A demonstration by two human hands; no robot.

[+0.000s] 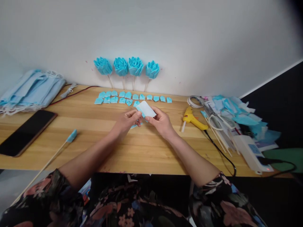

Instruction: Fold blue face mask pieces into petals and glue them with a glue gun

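My left hand (126, 121) and my right hand (161, 122) meet over the middle of the wooden table (142, 151). Both pinch a small pale blue-and-white rectangular piece of mask fabric (146, 109), held just above the tabletop. Beyond it lie two rows of several folded blue petals (132, 97). Several finished blue fabric roses on sticks (127, 67) lean against the white wall behind.
A stack of blue face masks (30, 90) sits at far left, a dark phone (26, 131) in front of it. A stick with a blue tip (56, 151) lies left. A yellow glue gun (194, 119), scissors (214, 116), sticks and mask scraps (236, 116) crowd the right.
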